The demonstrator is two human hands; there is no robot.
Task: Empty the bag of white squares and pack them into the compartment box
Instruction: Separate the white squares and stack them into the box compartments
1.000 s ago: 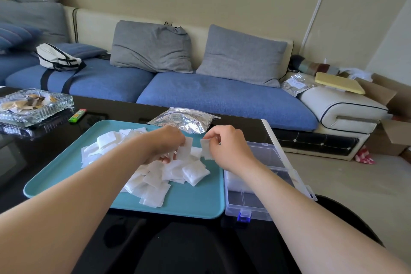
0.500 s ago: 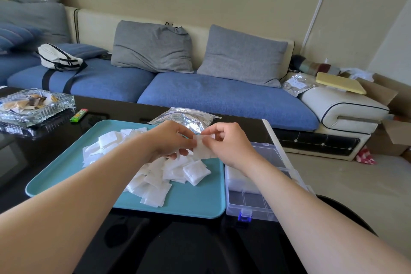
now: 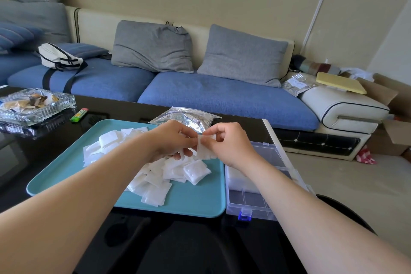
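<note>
Many white squares on tray, ashtray, lighter left

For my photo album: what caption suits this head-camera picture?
Left hand and right hand pinch white squares above a heaped teal tray, compartment box alongside.

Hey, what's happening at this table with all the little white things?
A person is sorting. Their left hand and right hand together pinch a small stack of white squares above the loose pile of white squares on the flat teal tray. The crinkled silver foil bag lies behind the tray. The clear plastic compartment box sits open to the tray's right, with some white in one section.
</note>
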